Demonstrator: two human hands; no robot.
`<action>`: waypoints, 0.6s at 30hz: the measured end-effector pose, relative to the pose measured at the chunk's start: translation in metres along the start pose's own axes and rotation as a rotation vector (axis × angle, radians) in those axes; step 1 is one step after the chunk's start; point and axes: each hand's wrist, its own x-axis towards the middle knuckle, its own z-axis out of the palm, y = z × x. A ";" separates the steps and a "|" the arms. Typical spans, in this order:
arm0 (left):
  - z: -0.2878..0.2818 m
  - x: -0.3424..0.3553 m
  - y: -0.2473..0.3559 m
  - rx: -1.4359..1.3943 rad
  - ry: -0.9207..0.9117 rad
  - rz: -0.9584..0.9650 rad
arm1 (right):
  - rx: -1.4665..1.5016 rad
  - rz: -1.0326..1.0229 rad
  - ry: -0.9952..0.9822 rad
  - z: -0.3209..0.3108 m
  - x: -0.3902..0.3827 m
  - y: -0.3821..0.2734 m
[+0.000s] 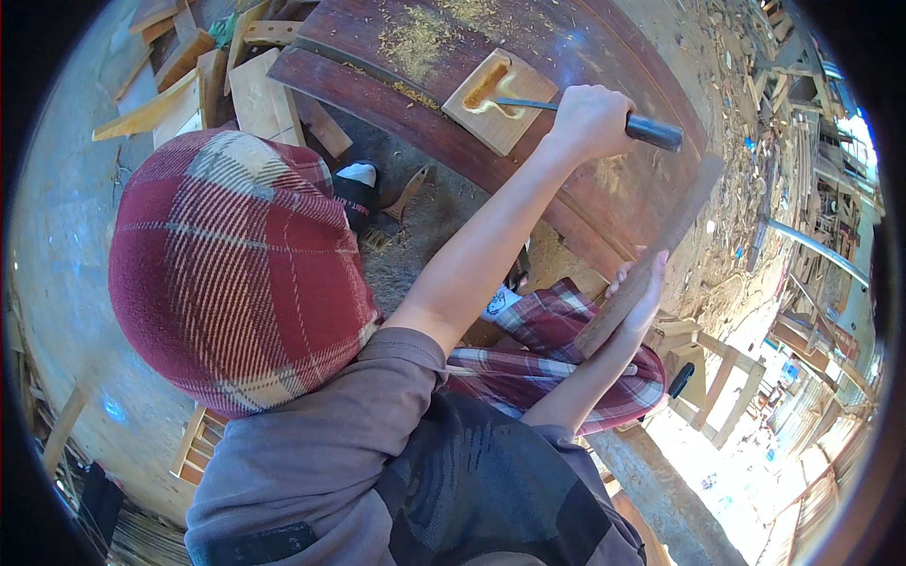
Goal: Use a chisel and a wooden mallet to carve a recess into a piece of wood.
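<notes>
My left hand [593, 123] is closed around a chisel [656, 133] with a dark handle. The chisel's metal shaft reaches left, and its tip rests at a carved hollow in a pale wooden block [505, 132]. This block lies on a reddish-brown bench [604, 189], near its front edge. In my right hand [646, 288] is a long, flat wooden bat [661, 236], held upright at a slant to the right of the bench. Fingers show on both sides of the bat, which stands apart from the chisel handle.
Sawdust and shavings [420, 42] lie scattered over the bench top. A brush [409, 193] sits on the floor beside a dark shoe [356, 193]. Offcuts of wood [264, 99] are piled at the far left. On the right, a metal pipe [816, 250] crosses debris-strewn ground.
</notes>
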 end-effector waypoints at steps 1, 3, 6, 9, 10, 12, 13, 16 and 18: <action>0.002 0.000 0.003 -0.003 -0.002 0.002 | -0.030 -0.025 -0.014 0.002 0.000 0.000; 0.007 -0.001 0.007 -0.010 -0.004 0.025 | -0.058 -0.048 -0.027 0.001 0.001 0.000; 0.014 -0.006 0.008 0.035 -0.106 0.021 | -0.046 -0.025 -0.022 -0.002 0.001 -0.001; 0.021 -0.007 0.009 0.066 -0.138 0.030 | -0.030 -0.008 0.000 -0.005 -0.001 -0.003; 0.023 -0.007 0.007 0.066 -0.143 0.032 | -0.039 -0.011 -0.005 -0.005 -0.001 -0.003; 0.026 -0.007 0.004 0.077 -0.159 0.047 | -0.045 -0.013 -0.006 -0.004 -0.001 -0.001; 0.027 -0.006 0.003 0.076 -0.163 0.051 | -0.053 -0.017 -0.021 -0.005 0.000 0.000; 0.028 -0.003 -0.002 0.069 -0.099 0.054 | -0.095 -0.045 -0.005 -0.005 0.000 -0.001; 0.029 0.001 -0.002 0.082 -0.088 0.024 | -0.129 -0.068 0.024 -0.007 0.001 0.000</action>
